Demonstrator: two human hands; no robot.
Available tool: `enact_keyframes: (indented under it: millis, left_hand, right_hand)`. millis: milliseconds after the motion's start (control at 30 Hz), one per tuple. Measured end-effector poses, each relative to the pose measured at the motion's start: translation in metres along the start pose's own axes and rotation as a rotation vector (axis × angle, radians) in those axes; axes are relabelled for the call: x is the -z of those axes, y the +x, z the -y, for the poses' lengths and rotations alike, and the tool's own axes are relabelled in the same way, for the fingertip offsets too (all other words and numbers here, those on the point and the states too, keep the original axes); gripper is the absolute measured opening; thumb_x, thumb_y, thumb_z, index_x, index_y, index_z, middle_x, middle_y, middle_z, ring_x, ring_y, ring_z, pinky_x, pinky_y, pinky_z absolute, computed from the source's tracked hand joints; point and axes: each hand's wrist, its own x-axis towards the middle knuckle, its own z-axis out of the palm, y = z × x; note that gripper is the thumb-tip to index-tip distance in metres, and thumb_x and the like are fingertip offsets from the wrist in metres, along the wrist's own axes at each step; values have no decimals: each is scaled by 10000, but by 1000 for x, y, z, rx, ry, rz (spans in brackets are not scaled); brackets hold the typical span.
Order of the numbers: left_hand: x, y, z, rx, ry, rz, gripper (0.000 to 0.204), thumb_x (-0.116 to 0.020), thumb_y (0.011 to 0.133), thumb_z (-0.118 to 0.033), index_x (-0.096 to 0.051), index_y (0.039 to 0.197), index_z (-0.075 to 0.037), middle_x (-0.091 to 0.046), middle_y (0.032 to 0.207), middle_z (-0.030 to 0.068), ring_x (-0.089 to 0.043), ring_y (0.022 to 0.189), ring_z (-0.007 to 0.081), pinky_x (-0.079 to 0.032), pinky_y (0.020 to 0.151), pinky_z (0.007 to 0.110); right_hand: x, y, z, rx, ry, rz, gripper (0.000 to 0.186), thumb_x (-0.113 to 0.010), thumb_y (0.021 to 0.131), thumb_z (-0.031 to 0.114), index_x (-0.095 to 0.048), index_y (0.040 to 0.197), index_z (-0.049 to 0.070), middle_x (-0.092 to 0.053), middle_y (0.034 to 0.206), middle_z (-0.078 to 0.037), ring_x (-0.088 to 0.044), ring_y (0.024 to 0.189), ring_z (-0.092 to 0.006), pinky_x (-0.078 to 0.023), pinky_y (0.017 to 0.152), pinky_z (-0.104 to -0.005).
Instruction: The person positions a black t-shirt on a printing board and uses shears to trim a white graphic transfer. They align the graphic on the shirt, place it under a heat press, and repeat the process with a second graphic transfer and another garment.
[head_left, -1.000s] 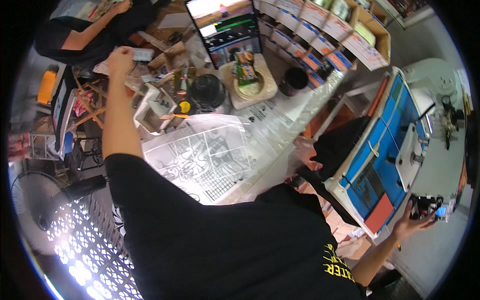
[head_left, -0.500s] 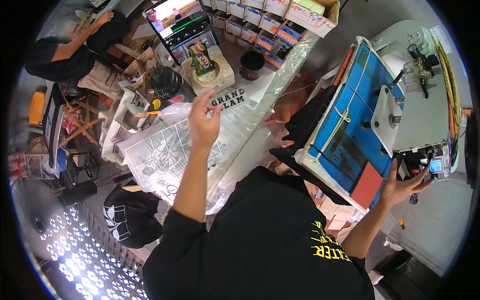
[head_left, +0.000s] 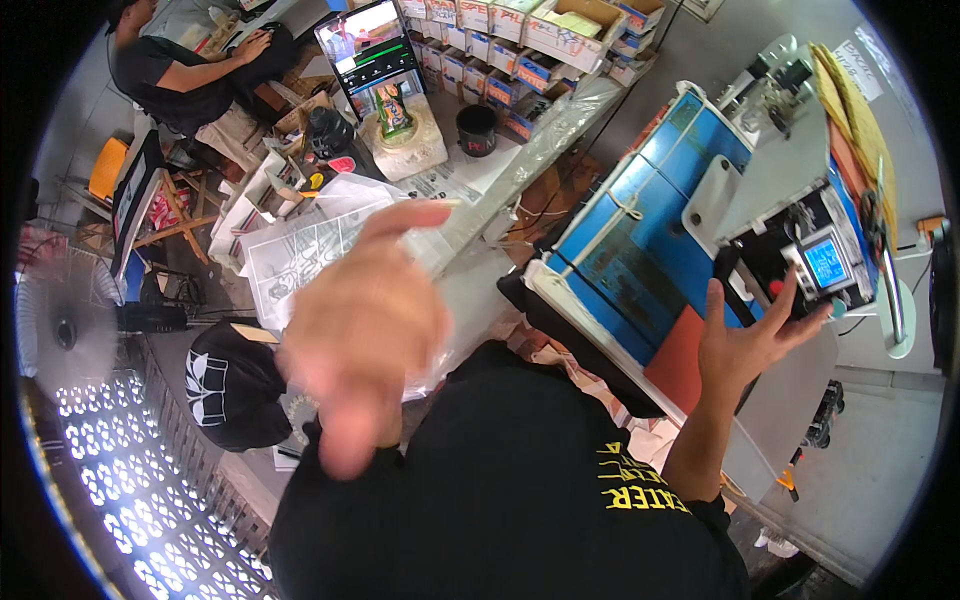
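Right now, by part:

Right hand [head_left: 745,340]: fingers spread apart, holding nothing, fingertips at the black control box [head_left: 800,265] of the machine, near its small lit blue screen [head_left: 826,262]; it looks placed to press a button there.

Left hand [head_left: 365,330]: raised close to the camera and blurred, fingers loosely apart, nothing in it; it hangs above the desk and touches nothing.

Machine [head_left: 650,220]: a blue slab with a white plate above it, standing at the person's right, the control box on its near end, within reach of the right hand.

Printed sheets [head_left: 300,250]: clear film with dark line drawings, lying flat on the desk [head_left: 470,180] beyond the left hand.

Black cup [head_left: 477,130]: upright on the desk past the sheets; its contents cannot be told.

Cardboard boxes [head_left: 540,40]: rows along the far edge, open-topped, holding flat packets.

Black garment [head_left: 225,385]: folded, lying low at the left beside the white grid panel [head_left: 130,460].

Other person [head_left: 190,70]: seated at the far left, arm on another desk.
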Motion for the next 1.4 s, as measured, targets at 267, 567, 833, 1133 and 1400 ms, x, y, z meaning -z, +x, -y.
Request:
enact_keyframes:
  millis: [267,567,833,1133,1400]
  left_hand:
    - [-106,47,-187,549,-427,331,576,-641,745,87,-482,1290,-9,-590,1143,130,-558,1005,139,-473,809,178]
    - [-199,6,-163,-716,-905,-110,254,-474,771,219,-632,961,160,-663,765,133,-592,579,110,-527,582,154]
    - [-158,6,-155,-868,-909,274,236,-465,787,218,-676,840,128,-665,686,127,-607,536,117,-547,606,157]
    - [-145,34,-117,-858,-930,133,181,-525,791,169,-691,824,105,-665,671,137,-627,551,158,-564,641,183]
    - [-139,50,-98,-829,-968,125,130,-579,795,122,-703,814,89,-668,664,147,-645,570,194,-578,672,207]
  right_hand:
    - [18,-10,-34,203,543,192,487,-713,763,119,-595,1230,47,-520,1299,-167,-516,1164,-340,-378,1002,-443]
    - [15,-15,-36,355,378,236,582,-731,716,176,-588,1275,100,-531,1223,-114,-526,1062,-303,-400,918,-448]
    - [6,-18,-34,319,321,216,576,-727,721,195,-586,1273,107,-530,1219,-111,-518,1066,-300,-389,912,-450]
    - [-3,-20,-23,276,267,138,508,-724,730,207,-618,1216,106,-559,1183,-100,-534,1034,-285,-384,869,-438]
    - [-5,-19,-18,270,208,134,498,-735,717,224,-630,1187,98,-577,1181,-98,-539,1035,-288,-378,874,-444]
